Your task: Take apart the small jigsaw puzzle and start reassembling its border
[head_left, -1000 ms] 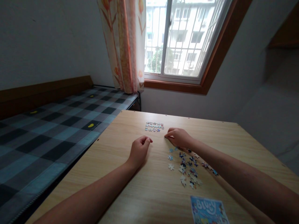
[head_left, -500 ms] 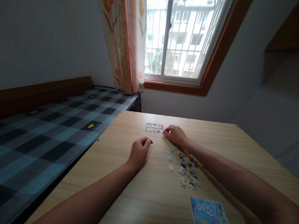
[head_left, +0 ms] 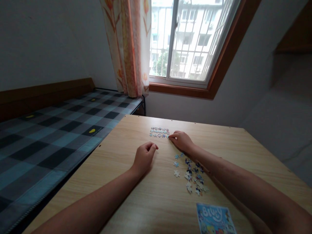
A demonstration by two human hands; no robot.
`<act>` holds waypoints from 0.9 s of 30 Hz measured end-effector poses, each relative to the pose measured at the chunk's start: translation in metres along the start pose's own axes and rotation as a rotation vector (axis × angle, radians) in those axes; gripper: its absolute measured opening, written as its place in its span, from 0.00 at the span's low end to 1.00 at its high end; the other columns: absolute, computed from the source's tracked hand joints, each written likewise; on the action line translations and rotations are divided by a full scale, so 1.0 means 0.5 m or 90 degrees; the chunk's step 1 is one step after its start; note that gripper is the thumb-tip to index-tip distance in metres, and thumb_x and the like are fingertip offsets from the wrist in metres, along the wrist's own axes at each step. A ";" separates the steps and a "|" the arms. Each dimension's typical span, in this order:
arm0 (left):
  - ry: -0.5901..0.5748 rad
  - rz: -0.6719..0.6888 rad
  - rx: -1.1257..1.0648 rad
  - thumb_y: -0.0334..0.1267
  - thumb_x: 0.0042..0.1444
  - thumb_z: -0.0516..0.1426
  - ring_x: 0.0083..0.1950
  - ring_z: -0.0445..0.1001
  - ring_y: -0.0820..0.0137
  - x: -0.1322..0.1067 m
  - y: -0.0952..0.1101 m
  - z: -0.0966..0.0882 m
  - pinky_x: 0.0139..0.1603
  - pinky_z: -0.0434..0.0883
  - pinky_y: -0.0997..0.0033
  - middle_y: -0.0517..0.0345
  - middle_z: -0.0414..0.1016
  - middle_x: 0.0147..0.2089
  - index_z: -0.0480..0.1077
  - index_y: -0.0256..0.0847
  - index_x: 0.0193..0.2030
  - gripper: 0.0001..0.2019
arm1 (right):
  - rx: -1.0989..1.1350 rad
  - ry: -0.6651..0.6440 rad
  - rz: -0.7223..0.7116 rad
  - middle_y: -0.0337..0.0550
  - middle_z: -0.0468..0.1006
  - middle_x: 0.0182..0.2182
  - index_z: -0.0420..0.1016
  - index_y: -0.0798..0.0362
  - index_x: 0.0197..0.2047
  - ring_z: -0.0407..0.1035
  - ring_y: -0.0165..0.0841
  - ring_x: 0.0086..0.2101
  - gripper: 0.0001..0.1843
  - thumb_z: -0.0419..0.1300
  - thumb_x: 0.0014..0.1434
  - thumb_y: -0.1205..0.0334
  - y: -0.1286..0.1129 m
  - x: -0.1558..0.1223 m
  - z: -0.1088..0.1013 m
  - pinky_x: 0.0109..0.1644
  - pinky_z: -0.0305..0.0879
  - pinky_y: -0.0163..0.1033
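Rows of small jigsaw puzzle pieces lie near the table's far side. At the right end of the nearest row, my right hand is closed in a pinch, its fingertips on a puzzle piece. My left hand rests on the table nearer to me, left of the other hand. Its fingers are curled closed, and no piece shows at the tips. A loose heap of puzzle pieces spreads below my right forearm, with several single pieces along its left side.
A blue picture sheet or packet marked "Bluey" lies at the table's near side. The wooden table adjoins a bed with a checked cover on the left. Behind are a curtain and a barred window.
The view has shifted slightly. My right fingertips remain at the right end of the nearest row, with the piece there now showing more clearly. My left hand keeps its place and curl.
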State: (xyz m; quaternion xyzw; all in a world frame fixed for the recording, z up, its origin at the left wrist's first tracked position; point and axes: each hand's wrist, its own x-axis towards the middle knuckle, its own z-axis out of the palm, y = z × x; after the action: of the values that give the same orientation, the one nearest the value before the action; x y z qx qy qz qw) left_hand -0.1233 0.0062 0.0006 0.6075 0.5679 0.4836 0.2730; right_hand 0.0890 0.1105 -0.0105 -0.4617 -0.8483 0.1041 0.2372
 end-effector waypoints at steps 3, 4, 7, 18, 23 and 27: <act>-0.003 0.004 0.011 0.46 0.56 0.52 0.35 0.74 0.64 0.000 0.000 -0.001 0.38 0.66 0.67 0.56 0.77 0.28 0.75 0.39 0.27 0.16 | 0.009 0.027 -0.001 0.44 0.82 0.39 0.84 0.49 0.46 0.74 0.31 0.38 0.12 0.58 0.66 0.63 0.009 -0.001 -0.017 0.45 0.65 0.34; -0.009 0.007 0.021 0.46 0.56 0.52 0.35 0.74 0.64 0.000 0.000 -0.001 0.37 0.66 0.67 0.56 0.77 0.28 0.75 0.39 0.28 0.16 | 0.008 0.036 0.004 0.44 0.82 0.39 0.84 0.50 0.46 0.74 0.32 0.38 0.12 0.58 0.66 0.63 0.013 -0.003 -0.029 0.45 0.65 0.35; -0.066 0.037 0.085 0.44 0.58 0.51 0.32 0.73 0.65 -0.004 0.004 0.000 0.35 0.65 0.68 0.57 0.76 0.27 0.76 0.40 0.29 0.16 | 0.005 0.016 0.006 0.44 0.82 0.39 0.85 0.49 0.45 0.73 0.31 0.35 0.11 0.60 0.66 0.60 0.023 -0.019 -0.082 0.44 0.65 0.36; -0.329 0.364 0.250 0.28 0.55 0.54 0.37 0.73 0.69 -0.044 0.031 0.014 0.39 0.68 0.69 0.56 0.77 0.37 0.80 0.45 0.40 0.14 | 0.058 -0.321 0.011 0.44 0.84 0.37 0.85 0.52 0.45 0.74 0.29 0.32 0.12 0.64 0.58 0.65 -0.023 -0.117 -0.199 0.34 0.64 0.32; -0.397 0.438 0.268 0.26 0.53 0.54 0.39 0.73 0.67 -0.045 0.035 0.015 0.43 0.69 0.68 0.56 0.76 0.36 0.78 0.43 0.36 0.13 | 0.039 -0.357 0.009 0.42 0.84 0.33 0.86 0.52 0.40 0.73 0.27 0.30 0.11 0.62 0.56 0.68 -0.034 -0.125 -0.213 0.33 0.63 0.32; -0.415 0.446 0.272 0.31 0.59 0.53 0.42 0.74 0.66 -0.052 0.046 0.017 0.44 0.70 0.66 0.53 0.77 0.40 0.79 0.45 0.46 0.14 | -0.007 -0.405 0.056 0.40 0.81 0.27 0.86 0.53 0.35 0.69 0.26 0.25 0.10 0.62 0.53 0.70 -0.038 -0.133 -0.237 0.28 0.59 0.32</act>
State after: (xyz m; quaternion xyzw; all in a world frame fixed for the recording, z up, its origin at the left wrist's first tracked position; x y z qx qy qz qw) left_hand -0.1031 -0.0216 0.0102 0.9222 0.3021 0.2053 0.1272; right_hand 0.1647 0.0394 0.0793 -0.4433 -0.8599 0.2489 -0.0467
